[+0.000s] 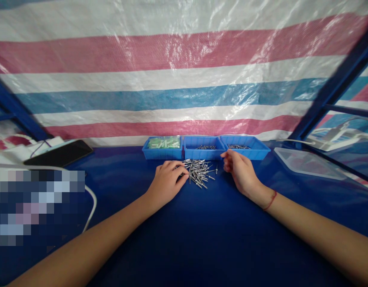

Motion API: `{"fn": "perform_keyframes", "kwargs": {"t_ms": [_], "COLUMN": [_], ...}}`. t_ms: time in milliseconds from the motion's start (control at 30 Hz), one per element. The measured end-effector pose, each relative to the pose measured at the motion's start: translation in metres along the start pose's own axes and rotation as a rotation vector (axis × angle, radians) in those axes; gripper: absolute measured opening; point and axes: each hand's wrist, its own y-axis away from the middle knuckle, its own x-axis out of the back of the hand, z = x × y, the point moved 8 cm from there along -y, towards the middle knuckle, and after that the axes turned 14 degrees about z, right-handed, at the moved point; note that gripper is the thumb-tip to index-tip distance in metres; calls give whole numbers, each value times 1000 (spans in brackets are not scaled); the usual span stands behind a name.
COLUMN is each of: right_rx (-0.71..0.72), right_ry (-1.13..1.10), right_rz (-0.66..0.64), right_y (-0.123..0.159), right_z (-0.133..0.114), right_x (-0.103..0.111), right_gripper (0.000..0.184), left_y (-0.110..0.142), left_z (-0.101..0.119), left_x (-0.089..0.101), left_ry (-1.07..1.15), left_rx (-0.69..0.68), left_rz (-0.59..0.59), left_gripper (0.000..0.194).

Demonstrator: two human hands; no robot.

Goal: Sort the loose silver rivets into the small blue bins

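Observation:
A loose pile of silvery blind rivets (198,172) lies on the dark blue tabletop, in front of three blue bins. My left hand (169,179) rests at the pile's left side, its thumb and index fingertips close together against the rivets; what is between them cannot be separated from the pile. My right hand (239,169) is held in front of the right bin (260,148), fingers curled into a pinch. Anything inside that pinch is hidden. A single rivet (216,170) lies between the pile and my right hand.
The left bin (163,154) contains green-and-white packaged pieces; the middle bin (202,154) and right bin contain rivets. A clear plastic lid (309,163) lies at right. A black phone (60,153) and white cable (93,205) are at left. Striped sheeting (172,95) hangs behind.

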Motion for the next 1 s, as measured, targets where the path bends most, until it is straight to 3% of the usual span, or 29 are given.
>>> {"fn": "perform_keyframes", "kwargs": {"t_ms": [167, 333, 467, 1000], "right_rx": [126, 431, 597, 651], "right_ry": [135, 326, 383, 303], "right_rz": [-80, -326, -489, -527], "right_y": [7, 37, 66, 78], "right_z": [-8, -25, -32, -41], "right_x": [-7, -29, -43, -44], "right_gripper": [31, 26, 17, 13], "left_y": [-1, -3, -3, 4], "left_z": [1, 5, 11, 37], "left_x": [4, 9, 13, 16], "left_ry": [-1, 55, 79, 162], "left_rx": [-3, -23, -52, -190], "left_rz": [35, 75, 95, 70], "left_gripper": [14, 13, 12, 17]}}
